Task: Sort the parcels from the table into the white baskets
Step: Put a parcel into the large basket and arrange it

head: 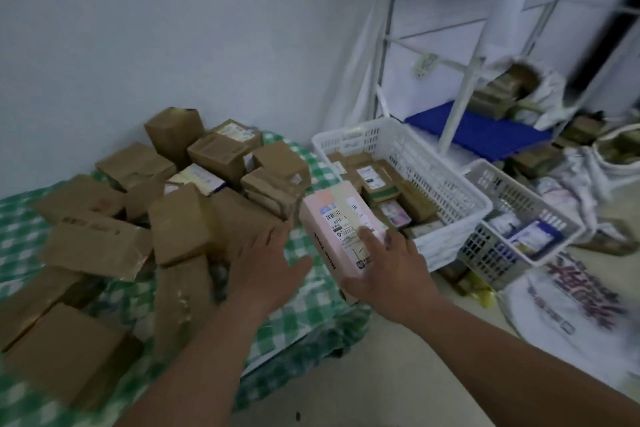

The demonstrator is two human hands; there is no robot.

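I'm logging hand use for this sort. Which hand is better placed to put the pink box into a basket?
The right hand: it already holds the pink box, close beside the large white basket. The left hand is open and holds nothing, over the table's brown parcels.

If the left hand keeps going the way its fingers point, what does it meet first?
Probably the brown parcels piled on the table just past the left hand; its fingers are open and almost at them. Depth is uncertain.

The pink parcel point(341, 232) bears a barcode label starting "501E"; its other print is blurred.
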